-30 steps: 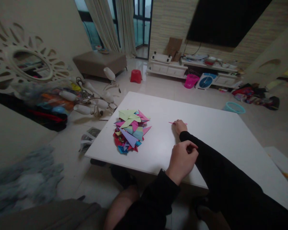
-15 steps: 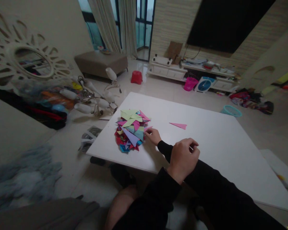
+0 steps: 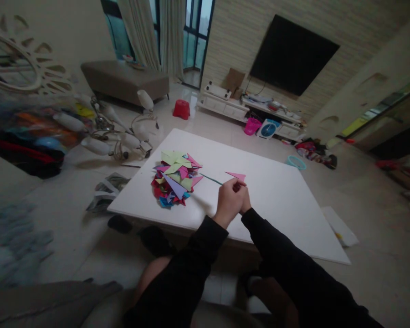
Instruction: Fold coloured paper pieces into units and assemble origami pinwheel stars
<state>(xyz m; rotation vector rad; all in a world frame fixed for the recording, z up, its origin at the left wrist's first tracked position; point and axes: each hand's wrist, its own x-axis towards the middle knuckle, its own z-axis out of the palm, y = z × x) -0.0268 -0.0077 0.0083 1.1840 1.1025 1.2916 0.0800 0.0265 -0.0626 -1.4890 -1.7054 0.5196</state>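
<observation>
My left hand (image 3: 227,200) and my right hand (image 3: 247,200) are together above the white table. Both are closed on a teal paper plane (image 3: 211,178), which shows edge-on as a thin strip with its tip pointing left. Most of my right hand is hidden behind the left, so the exact grip of its fingers does not show. Just beyond my hands lies a pink paper plane (image 3: 237,175) on the table. To the left is a heap of folded coloured papers (image 3: 169,196), with a lilac paper plane (image 3: 174,186) and light green pieces (image 3: 176,160) on top.
The white table (image 3: 280,214) stands over my knees. A lamp with several white shades (image 3: 95,146) lies on the floor at its left. Farther off are a red stool (image 3: 181,109), a pink bin (image 3: 252,126) and a turquoise basket (image 3: 296,162).
My right hand has left the heap and moved right with the teal paper plane, meeting my left hand. A light green piece now shows where the teal one lay. The view has shifted.
</observation>
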